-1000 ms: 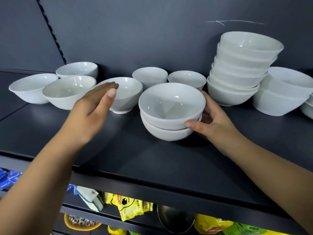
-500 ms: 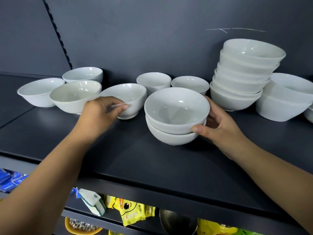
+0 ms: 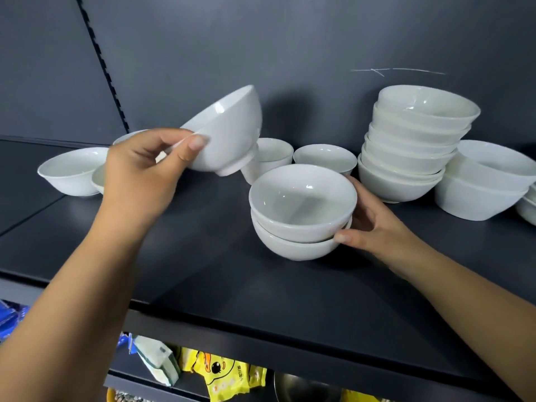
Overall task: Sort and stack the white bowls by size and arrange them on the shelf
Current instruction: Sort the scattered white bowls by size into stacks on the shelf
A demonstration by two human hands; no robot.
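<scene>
Hands both grasping: left hand [image 3: 145, 175] pinches rim of white bowl [image 3: 229, 132], tilted, held clear of shelf [image 3: 203, 271]; right hand [image 3: 374, 224] curls round 2-bowl stack [image 3: 301, 210] standing mid-shelf, thumb on lower bowl. Tall stack [image 3: 414, 146] near on right; loose bowls [image 3: 324, 158] behind and left.

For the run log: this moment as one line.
left hand: grips tilted bowl above shelf | right hand: holds two-bowl stack on shelf | next: probably bowl onto stack
</scene>
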